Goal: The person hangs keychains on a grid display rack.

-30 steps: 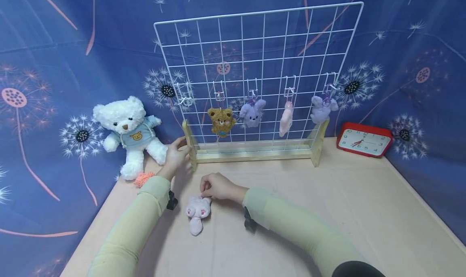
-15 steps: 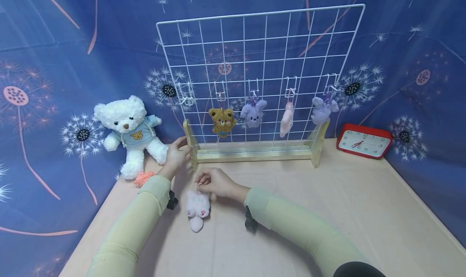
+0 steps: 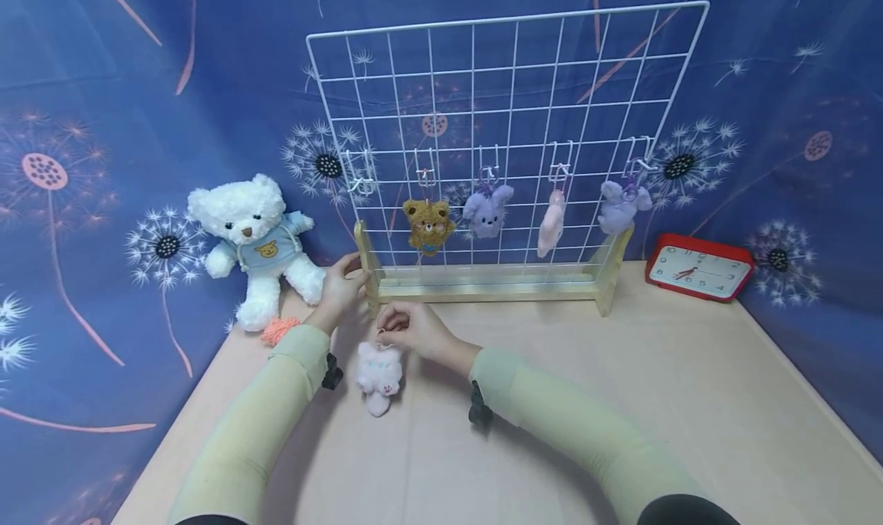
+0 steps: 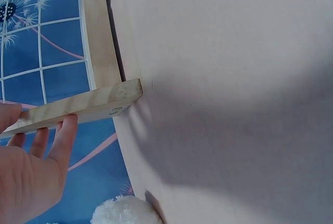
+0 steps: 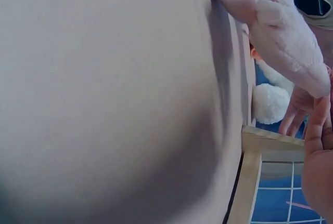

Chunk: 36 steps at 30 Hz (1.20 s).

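Observation:
A pale pink plush keychain point(image 3: 379, 369), with a small tail and a paw mark, hangs from the fingertips of my right hand point(image 3: 424, 332), which pinches its loop at the top. In the right wrist view the plush point(image 5: 289, 42) is seen from the side, its lower end near the tabletop. My left hand point(image 3: 339, 289) grips the left wooden upright point(image 3: 369, 268) of a white wire grid rack point(image 3: 513, 111). The left wrist view has the thumb on one side of that wooden upright point(image 4: 104, 99) and the fingers point(image 4: 65, 138) against the other.
Along the grid hang a brown bear point(image 3: 428, 228), a lilac plush point(image 3: 488, 212), a pink plush point(image 3: 551, 224) and another lilac plush point(image 3: 623, 207). A bare hook point(image 3: 361, 186) is at far left. White teddy point(image 3: 262, 237) and orange yarn point(image 3: 278, 331) stand left; red clock point(image 3: 700, 267) right.
My right hand has raised the pink plush keychain off the table, up and toward the rack. The left hand has stayed on the wooden upright. The head view has shifted slightly.

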### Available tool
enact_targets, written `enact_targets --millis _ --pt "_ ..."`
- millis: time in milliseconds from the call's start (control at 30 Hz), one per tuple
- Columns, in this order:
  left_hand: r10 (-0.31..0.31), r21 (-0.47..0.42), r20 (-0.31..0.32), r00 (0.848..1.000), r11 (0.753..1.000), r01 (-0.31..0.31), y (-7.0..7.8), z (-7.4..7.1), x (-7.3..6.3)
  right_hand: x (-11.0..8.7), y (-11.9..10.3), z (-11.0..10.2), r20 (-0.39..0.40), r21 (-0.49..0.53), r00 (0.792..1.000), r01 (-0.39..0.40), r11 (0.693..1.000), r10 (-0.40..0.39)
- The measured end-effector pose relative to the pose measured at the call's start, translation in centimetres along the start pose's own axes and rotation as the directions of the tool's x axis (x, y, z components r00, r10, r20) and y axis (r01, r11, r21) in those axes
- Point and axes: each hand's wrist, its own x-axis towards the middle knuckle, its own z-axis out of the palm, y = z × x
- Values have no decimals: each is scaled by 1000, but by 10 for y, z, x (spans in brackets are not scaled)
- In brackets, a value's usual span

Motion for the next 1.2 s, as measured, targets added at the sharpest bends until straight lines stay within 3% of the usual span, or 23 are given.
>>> enact_targets --millis 300,733,967,1200 --pt "-10 30 -2 1000 1000 10 3 3 0 5 -10 -7 -33 -39 999 18 999 -19" --pt "-44 -1 11 999 999 44 -1 2 2 17 -29 -18 -69 -16 996 52 999 -53" --pt "-33 8 12 999 999 33 0 1 1 28 -47 -29 -87 -63 985 142 988 -147" --pt "-19 15 -5 1000 1000 19 1 0 2 40 -66 -37 -100 -119 977 176 977 -188"
